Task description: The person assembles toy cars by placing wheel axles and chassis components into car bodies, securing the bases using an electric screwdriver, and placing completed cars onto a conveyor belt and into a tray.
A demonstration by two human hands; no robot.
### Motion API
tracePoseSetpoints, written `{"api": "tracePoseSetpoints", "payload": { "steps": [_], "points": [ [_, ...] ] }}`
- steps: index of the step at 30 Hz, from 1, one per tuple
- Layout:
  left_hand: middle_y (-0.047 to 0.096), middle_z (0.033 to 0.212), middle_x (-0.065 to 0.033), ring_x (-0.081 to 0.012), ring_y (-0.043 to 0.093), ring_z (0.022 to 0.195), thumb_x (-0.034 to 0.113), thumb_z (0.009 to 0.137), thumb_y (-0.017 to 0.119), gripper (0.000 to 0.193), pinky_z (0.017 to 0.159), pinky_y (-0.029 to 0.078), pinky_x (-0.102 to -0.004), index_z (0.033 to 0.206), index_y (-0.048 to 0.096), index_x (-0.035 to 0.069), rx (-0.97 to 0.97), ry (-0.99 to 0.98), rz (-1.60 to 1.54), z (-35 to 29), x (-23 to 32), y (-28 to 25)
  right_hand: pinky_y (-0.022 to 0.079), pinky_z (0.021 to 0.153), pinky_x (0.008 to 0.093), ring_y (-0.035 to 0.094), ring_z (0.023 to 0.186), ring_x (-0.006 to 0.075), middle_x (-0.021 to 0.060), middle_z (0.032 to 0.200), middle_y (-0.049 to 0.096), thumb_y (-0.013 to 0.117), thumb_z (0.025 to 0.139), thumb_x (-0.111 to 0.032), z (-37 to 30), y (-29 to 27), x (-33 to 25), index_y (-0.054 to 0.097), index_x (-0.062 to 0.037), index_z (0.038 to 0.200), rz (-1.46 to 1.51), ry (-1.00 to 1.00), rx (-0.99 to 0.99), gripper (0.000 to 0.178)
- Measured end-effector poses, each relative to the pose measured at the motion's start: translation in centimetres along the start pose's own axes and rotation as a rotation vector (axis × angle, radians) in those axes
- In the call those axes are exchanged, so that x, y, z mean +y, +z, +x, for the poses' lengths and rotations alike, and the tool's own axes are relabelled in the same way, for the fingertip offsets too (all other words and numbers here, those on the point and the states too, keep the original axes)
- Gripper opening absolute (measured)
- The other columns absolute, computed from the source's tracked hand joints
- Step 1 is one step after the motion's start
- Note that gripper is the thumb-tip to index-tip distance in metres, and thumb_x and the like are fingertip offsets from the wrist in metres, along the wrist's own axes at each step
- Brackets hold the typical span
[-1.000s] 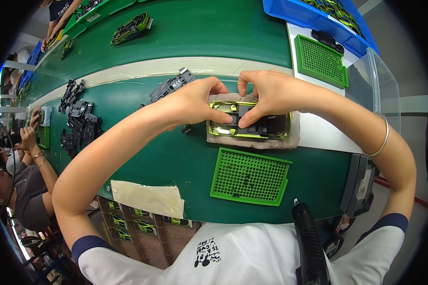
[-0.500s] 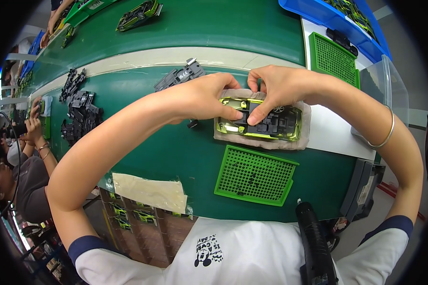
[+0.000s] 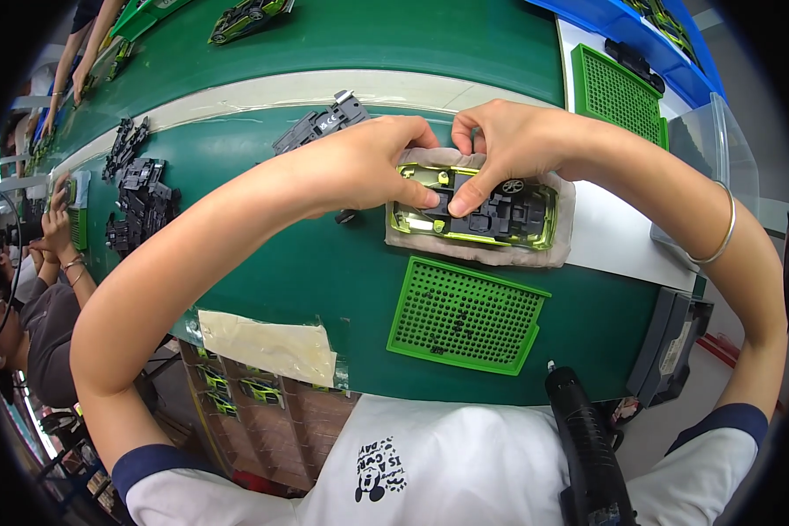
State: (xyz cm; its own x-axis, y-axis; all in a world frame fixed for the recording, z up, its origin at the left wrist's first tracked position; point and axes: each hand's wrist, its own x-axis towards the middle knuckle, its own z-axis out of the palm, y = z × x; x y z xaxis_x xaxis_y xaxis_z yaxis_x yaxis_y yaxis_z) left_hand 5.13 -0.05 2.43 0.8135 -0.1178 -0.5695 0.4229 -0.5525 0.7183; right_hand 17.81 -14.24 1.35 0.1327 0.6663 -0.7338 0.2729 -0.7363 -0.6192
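Observation:
A yellow-green toy car body (image 3: 543, 230) lies upside down on a beige cloth pad (image 3: 465, 252), with a black inner part (image 3: 500, 219) and a wheel showing inside it. My left hand (image 3: 384, 162) is closed on the car's left part, its thumb on the black part. From the right, my right hand (image 3: 515, 145) grips the far side, thumb pressed on the black part beside the left thumb. The fingertips of both hands are partly hidden behind the car's far edge. A dark grey chassis (image 3: 324, 123) lies just beyond my left wrist.
A green perforated tray (image 3: 465, 316) with small black pieces sits nearer me. Black chassis parts (image 3: 140, 202) are piled at left. A black electric screwdriver (image 3: 583, 438) hangs at front right. A second green tray (image 3: 618, 96) and a blue bin (image 3: 675, 66) stand far right. Co-workers sit at left.
Both thumbs stay pressed on the black part, with only a slight shift. The whole view has moved a little; the car stays on the pad.

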Motion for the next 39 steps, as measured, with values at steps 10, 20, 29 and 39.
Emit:
{"api": "tracePoseSetpoints", "payload": {
  "steps": [10, 20, 29, 39],
  "points": [
    [0.057, 0.104, -0.0114, -0.0201, 0.053, 0.097, 0.03, 0.07, 0.075, 0.058, 0.083, 0.041, -0.0318, 0.115, 0.052, 0.001, -0.019, -0.006, -0.063, 0.3, -0.9, -0.2, 0.036, 0.049, 0.0247, 0.049, 0.062, 0.0097, -0.0005, 0.069, 0.048, 0.087, 0.051, -0.036, -0.6, 0.0, -0.4, 0.045, -0.0089, 0.082, -0.072, 0.018, -0.002, 0.058],
    [0.057, 0.112, -0.0117, -0.0198, 0.052, 0.105, 0.027, 0.071, 0.076, 0.06, 0.09, 0.04, -0.0316, 0.116, 0.048, -0.001, 0.168, 0.283, -0.06, 0.0, -3.4, 1.1, 0.031, 0.051, 0.0283, 0.038, 0.058, 0.0095, -0.003, 0.063, 0.04, 0.084, 0.055, -0.033, -2.2, 0.4, -1.5, 0.046, -0.0072, 0.082, -0.446, -0.16, 0.189, 0.053],
    [0.053, 0.117, -0.011, -0.0271, 0.05, 0.11, 0.02, 0.059, 0.077, 0.063, 0.096, 0.04, -0.0353, 0.114, 0.051, 0.003, 0.682, 0.781, 0.081, -0.9, -8.0, 4.7, 0.041, 0.06, 0.0306, 0.049, 0.066, 0.019, 0.0064, 0.077, 0.051, 0.08, 0.06, -0.026, -5.8, 6.2, -2.3, 0.056, -0.0091, 0.104, -0.665, -0.472, 0.58, 0.053],
    [0.054, 0.113, -0.0143, -0.0295, 0.052, 0.105, 0.028, 0.068, 0.074, 0.049, 0.09, 0.042, -0.0366, 0.105, 0.057, 0.001, 0.697, 0.829, 0.02, 0.0, -8.1, 5.2, 0.034, 0.051, 0.0265, 0.041, 0.056, 0.0133, 0.0043, 0.061, 0.046, 0.073, 0.07, -0.016, -3.4, 7.1, -1.2, 0.063, -0.0021, 0.084, -0.713, -0.511, 0.789, 0.022]
  ]
}}
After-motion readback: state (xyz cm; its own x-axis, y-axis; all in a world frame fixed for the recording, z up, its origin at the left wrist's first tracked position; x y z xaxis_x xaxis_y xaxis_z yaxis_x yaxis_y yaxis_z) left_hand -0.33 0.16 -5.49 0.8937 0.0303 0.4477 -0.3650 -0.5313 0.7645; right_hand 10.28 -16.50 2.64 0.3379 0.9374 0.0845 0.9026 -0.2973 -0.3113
